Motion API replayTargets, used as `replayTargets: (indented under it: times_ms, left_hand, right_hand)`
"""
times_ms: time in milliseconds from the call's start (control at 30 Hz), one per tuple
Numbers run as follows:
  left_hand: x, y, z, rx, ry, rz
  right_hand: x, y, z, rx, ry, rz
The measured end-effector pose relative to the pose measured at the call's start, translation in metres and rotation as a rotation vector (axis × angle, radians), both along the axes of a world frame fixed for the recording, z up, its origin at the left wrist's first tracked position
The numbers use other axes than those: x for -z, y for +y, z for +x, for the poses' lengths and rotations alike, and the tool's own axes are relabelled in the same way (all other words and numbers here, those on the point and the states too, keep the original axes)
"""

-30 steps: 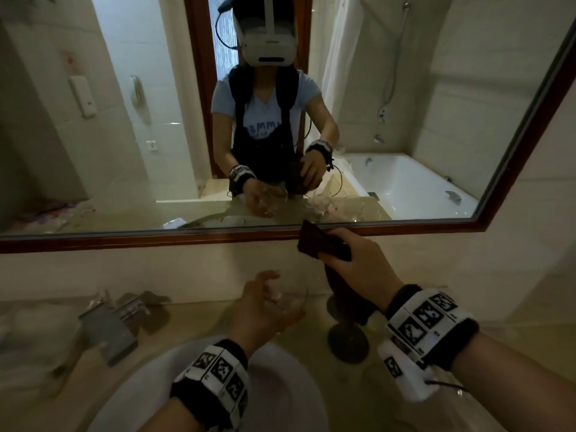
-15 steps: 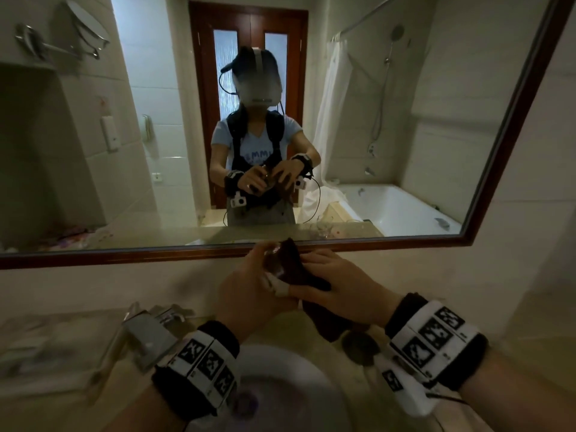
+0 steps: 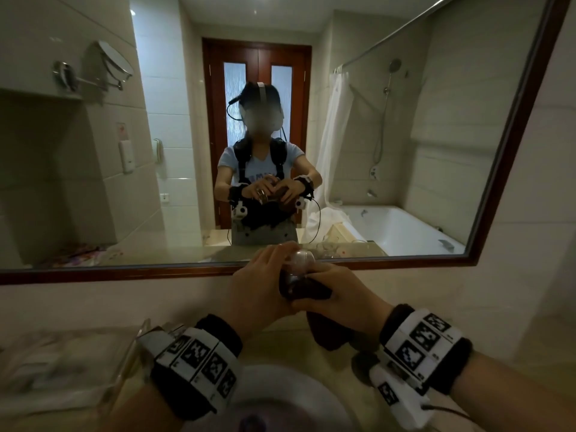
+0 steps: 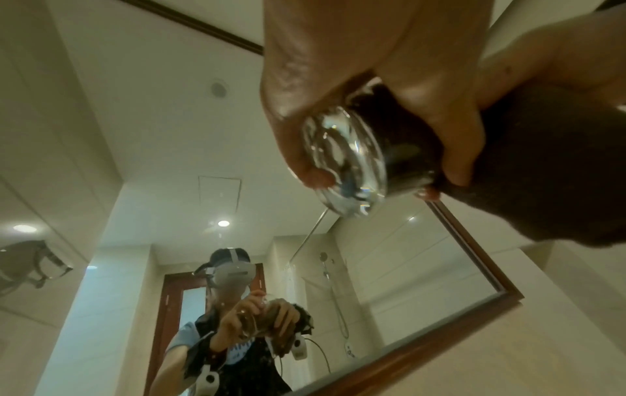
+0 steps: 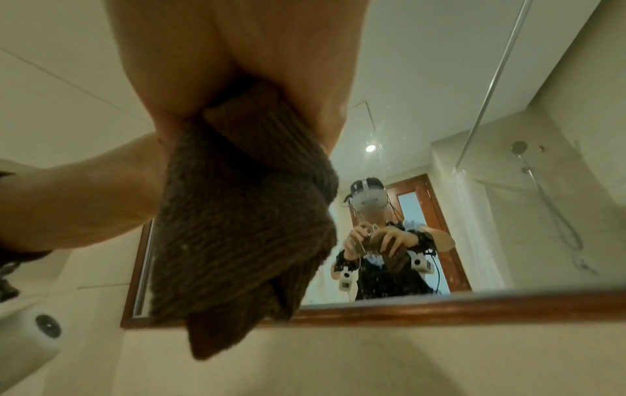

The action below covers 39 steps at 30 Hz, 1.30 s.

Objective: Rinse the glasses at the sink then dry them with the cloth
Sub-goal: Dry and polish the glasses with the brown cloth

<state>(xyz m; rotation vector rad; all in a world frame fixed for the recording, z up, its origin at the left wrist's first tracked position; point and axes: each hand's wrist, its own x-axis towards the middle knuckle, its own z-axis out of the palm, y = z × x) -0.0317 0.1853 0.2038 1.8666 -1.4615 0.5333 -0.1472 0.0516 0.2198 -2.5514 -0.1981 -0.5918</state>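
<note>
Nearest you, the white sink (image 3: pixel 282 397) sits low at the bottom of the head view, between your two banded wrists. Above it, raised in front of your chest, both hands meet around one clear glass (image 3: pixel 299 260).

Your left hand (image 3: pixel 258 285) curls round the glass from the left, fingers wrapped about its thick base. In the left wrist view that base (image 4: pixel 342 163) faces the camera, so the glass appears to lie on its side, long axis running left to right, mouth toward your right hand.

Your right hand (image 3: pixel 339 294) grips a dark brown cloth (image 3: pixel 330 335), bunched against the open end; part of it seems pushed inside the glass, and the rest hangs down toward the counter. In the right wrist view the cloth (image 5: pixel 244 219) droops from your closed fingers.

Both hands touch the glass, so neither is nearer; drying likely turns on twisting along that sideways axis.

Beyond, the wood-framed mirror (image 3: pixel 511 151) reflects more glasses on the counter.
</note>
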Motion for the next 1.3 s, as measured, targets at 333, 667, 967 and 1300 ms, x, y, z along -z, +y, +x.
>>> replayTargets:
  times_ms: [333,667,967,1300]
  left_hand:
    - [-0.046,0.016,-0.001,0.186,1.408,-0.123]
    - [-0.057,-0.004,-0.011,-0.069,0.792,-0.664]
    - [-0.069,0.019,0.005,0.337,1.441,-0.123]
    - [-0.065,0.012,-0.005,0.162,0.783,-0.599]
  right_hand:
    - [-0.022,0.011,0.012,0.152,-0.377,-0.980]
    - [-0.029,0.038,0.005,-0.091,-0.062,0.571]
    - [-0.033,0.014,0.021,0.072,-0.405,-0.431]
    - [-0.058,0.035,0.004,-0.111,0.129,0.602]
